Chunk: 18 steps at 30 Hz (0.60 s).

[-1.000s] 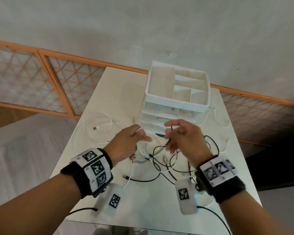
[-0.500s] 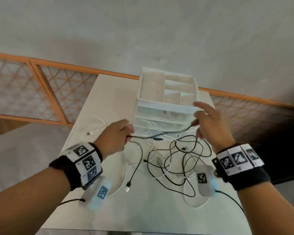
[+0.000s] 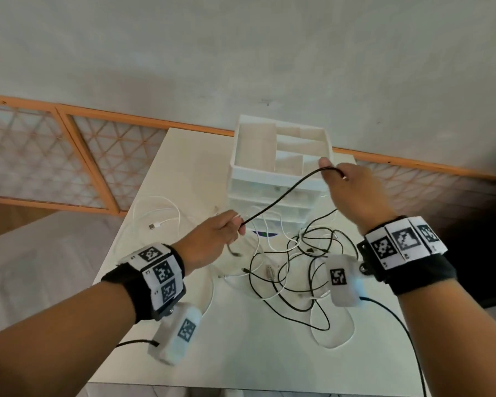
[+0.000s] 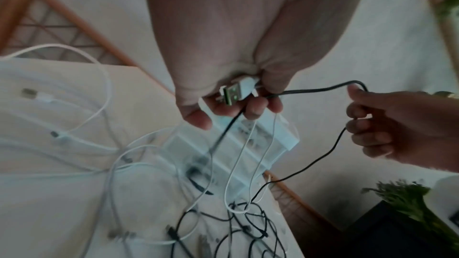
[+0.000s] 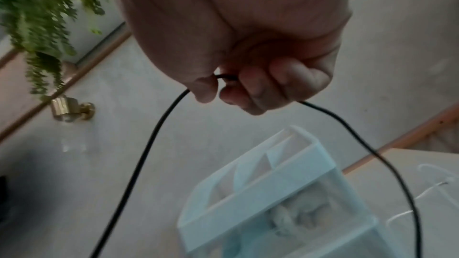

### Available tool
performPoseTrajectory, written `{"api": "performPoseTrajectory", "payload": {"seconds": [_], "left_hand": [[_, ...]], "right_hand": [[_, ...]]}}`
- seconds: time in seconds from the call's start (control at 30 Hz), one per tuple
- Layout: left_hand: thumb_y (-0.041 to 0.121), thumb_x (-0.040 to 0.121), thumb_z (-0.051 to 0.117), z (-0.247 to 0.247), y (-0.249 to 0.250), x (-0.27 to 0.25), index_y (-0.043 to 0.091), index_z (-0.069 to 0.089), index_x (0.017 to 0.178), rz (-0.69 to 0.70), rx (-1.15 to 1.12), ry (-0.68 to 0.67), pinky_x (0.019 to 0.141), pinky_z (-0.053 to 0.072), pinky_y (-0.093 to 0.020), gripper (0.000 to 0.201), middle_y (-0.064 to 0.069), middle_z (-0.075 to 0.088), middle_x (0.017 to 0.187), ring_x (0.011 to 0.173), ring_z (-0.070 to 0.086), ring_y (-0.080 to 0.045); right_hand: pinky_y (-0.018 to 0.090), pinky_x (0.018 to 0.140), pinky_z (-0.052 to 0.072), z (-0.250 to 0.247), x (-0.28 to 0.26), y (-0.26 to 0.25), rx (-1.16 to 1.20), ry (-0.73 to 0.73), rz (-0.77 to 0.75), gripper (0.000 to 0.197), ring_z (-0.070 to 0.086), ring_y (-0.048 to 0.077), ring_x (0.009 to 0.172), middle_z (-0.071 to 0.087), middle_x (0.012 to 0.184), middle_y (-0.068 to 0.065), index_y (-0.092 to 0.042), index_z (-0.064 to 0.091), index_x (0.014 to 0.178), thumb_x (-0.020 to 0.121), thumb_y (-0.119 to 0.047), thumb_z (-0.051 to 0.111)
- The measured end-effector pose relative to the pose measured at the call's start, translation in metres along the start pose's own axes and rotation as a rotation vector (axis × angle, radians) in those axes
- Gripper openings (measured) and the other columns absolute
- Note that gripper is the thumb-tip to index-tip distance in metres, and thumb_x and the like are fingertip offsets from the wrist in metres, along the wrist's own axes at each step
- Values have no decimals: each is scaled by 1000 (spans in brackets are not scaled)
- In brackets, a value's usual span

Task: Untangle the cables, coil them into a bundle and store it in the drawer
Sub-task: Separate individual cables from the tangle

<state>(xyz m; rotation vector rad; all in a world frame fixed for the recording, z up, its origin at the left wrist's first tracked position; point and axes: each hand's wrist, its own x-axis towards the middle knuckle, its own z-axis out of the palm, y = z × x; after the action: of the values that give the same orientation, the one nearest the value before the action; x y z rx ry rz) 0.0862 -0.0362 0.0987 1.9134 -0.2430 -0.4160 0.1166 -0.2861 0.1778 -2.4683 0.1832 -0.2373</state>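
A black cable (image 3: 281,197) stretches in the air between my two hands, above a tangle of black and white cables (image 3: 292,270) on the white table (image 3: 241,348). My left hand (image 3: 226,230) grips the black cable together with a white USB plug (image 4: 236,90) and white cable loops. My right hand (image 3: 341,179) is raised by the top of the white drawer unit (image 3: 278,179) and pinches the black cable (image 5: 154,136) between thumb and curled fingers; the cable then drops to the tangle.
A loose white cable (image 3: 158,219) with a USB plug lies on the table's left part. The drawer unit's open top tray has several compartments. An orange lattice railing (image 3: 69,159) and a wall stand behind the table. A green plant (image 5: 44,17) hangs off to the right.
My right hand has lifted up and to the right, drawing the black cable out of the tangle. My left hand stays low and keeps its grip; the hands are now far apart.
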Motion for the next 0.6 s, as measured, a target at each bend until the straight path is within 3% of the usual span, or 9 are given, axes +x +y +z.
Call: {"api": "performPoseTrajectory", "payload": {"seconds": [0.07, 0.13, 0.27, 0.33, 0.43, 0.53, 0.6], "left_hand": [[29, 106, 34, 1, -15, -3, 16, 55, 89, -29, 23, -3, 68, 35, -16, 30, 5, 45, 77, 75, 41, -8], [29, 106, 35, -1, -26, -6, 19, 56, 86, -37, 52, -29, 73, 35, -23, 31, 4, 44, 76, 76, 41, -12], [29, 106, 36, -7, -38, -14, 20, 53, 81, -82, 105, -77, 71, 38, -21, 32, 0, 44, 77, 73, 43, -10], [31, 105, 38, -7, -35, -14, 19, 52, 79, -99, -3, -57, 71, 47, -31, 32, 0, 46, 78, 72, 48, -14], [36, 104, 40, -6, -16, -9, 13, 44, 76, -74, -65, 27, 58, 42, -36, 36, -7, 36, 76, 61, 37, -21], [48, 100, 42, -9, 0, -2, 3, 39, 77, -28, 99, 82, 56, 37, -36, 50, -8, 37, 66, 56, 36, -22], [49, 99, 42, -11, 3, 1, 4, 44, 73, 1, 224, 114, 60, 41, -36, 53, -1, 45, 59, 54, 43, -18]], "right_hand": [[37, 65, 43, 0, 10, 16, -48, -18, 58, 61, 54, 29, 71, 52, 69, 3, -18, 44, 66, 94, -69, 28], [48, 78, 51, -1, 19, 28, -32, 1, 153, 65, 57, 30, 77, 58, 77, 8, -21, 47, 68, 87, -77, 19], [47, 75, 52, -18, 42, 41, 190, 160, 213, 60, 65, 32, 76, 63, 80, 8, -18, 56, 80, 92, -69, 26], [50, 80, 56, -28, 53, 40, 189, 190, 155, 60, 69, 33, 80, 66, 83, 5, -16, 60, 95, 92, -67, 29], [42, 78, 55, -42, 65, 32, 234, 231, 55, 50, 68, 19, 74, 68, 91, 6, -12, 58, 116, 102, -54, 34], [43, 84, 55, -49, 75, 29, 292, 293, 1, 41, 71, 20, 83, 65, 96, -6, -14, 58, 119, 101, -45, 38], [31, 77, 54, -43, 79, 42, 264, 261, 12, 30, 69, 14, 78, 66, 109, -3, -16, 59, 118, 100, -34, 43]]}}
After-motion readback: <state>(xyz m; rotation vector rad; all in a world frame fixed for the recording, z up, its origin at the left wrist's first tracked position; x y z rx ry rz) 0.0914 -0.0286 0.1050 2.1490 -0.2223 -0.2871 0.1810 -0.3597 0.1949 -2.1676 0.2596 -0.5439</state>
